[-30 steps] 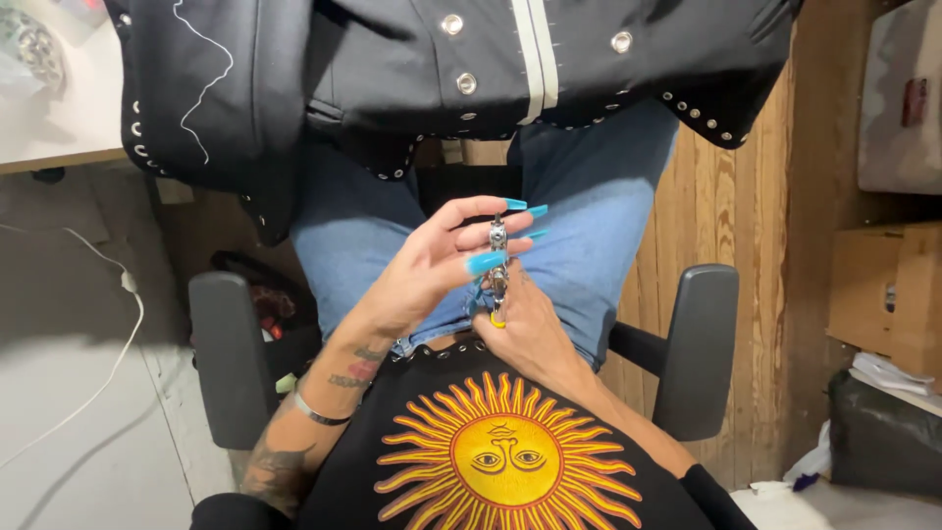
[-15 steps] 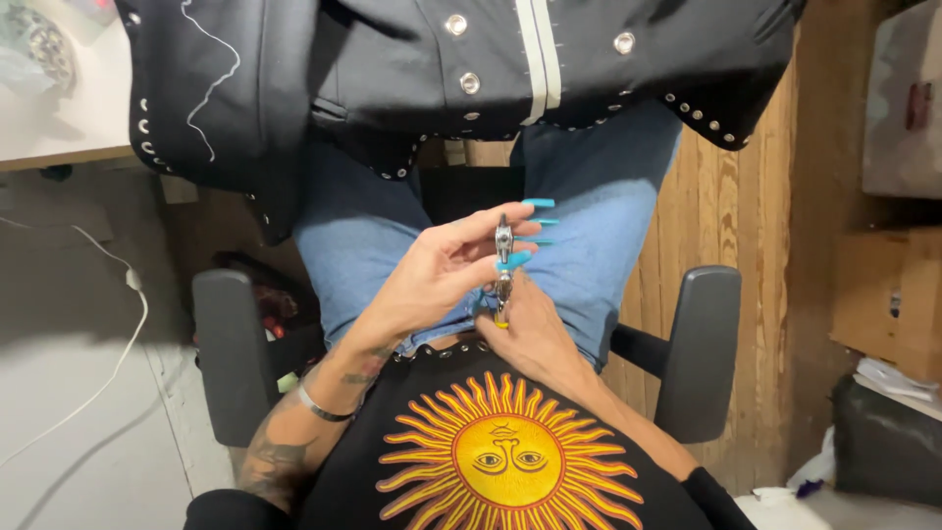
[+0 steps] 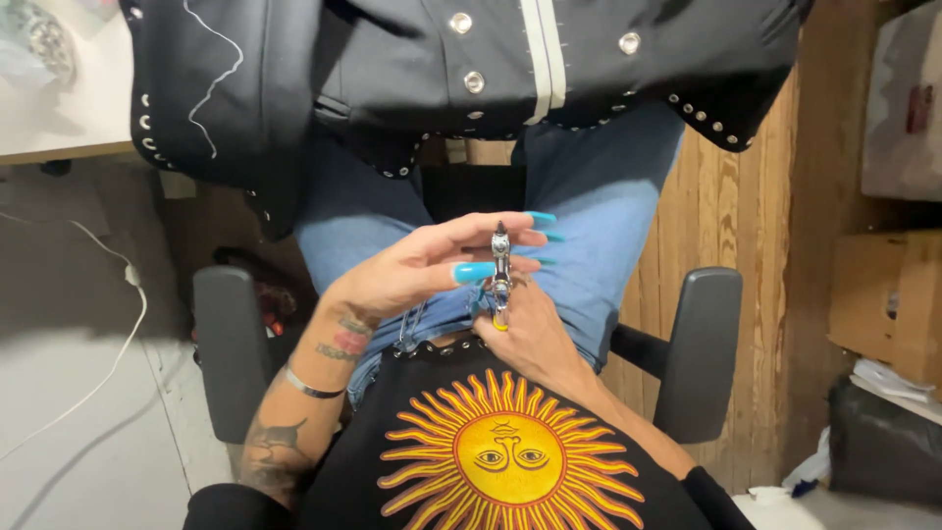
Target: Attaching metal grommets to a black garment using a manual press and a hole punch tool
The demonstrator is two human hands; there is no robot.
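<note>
Two hands (image 3: 481, 294) grip small metal tool (image 3: 501, 275) over lap, wood floor (image 3: 736, 196)

A black jacket (image 3: 392, 88) drapes off the pale table (image 3: 59, 118) at far left. A clear bag (image 3: 39, 49) lies on it.

hands (image 3: 432, 265) pinching small metal tool (image 3: 501, 270), black jacket (image 3: 392, 79)

A black armchair (image 3: 699, 344) stands on wooden flooring (image 3: 746, 236), cardboard boxes (image 3: 888, 294) at right, a pale table (image 3: 59, 108) far left.
</note>
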